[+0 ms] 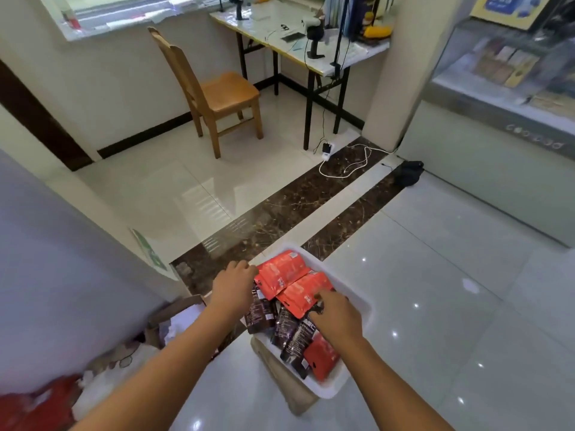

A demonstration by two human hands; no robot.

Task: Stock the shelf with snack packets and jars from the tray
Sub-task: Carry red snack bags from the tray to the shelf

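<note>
Glossy pale floor (435, 275) tiles crossed by two dark marbled bands fill the room. A wooden chair (217, 98) stands at 11 o'clock, and a folding tabletop (280, 29) at 12 o'clock carries small stands and papers. A glass display case (504, 66) sits at 2 o'clock. A white cable (351, 163) trails on the floor below the tabletop.

Low at 6 o'clock a white tray (337, 381) rests on something tan (289, 384) that I cannot identify. Orange packets (280, 272) lie overlapping at its far end, dark brown packets (259, 315) are heaped toward the near end, and a red packet (322, 357) lies at the near right corner.

The hands are apart, one at each side of the tray. The left hand (235, 283) has its fingers curled at the tray's 10 o'clock corner, against the edge of an orange packet; whether it grips packet or rim cannot be told. The right hand (336, 312) reaches down over the heap, fingertips on an orange packet, its hold not visible.

An open cardboard box (174, 315) lies at 8 o'clock.
</note>
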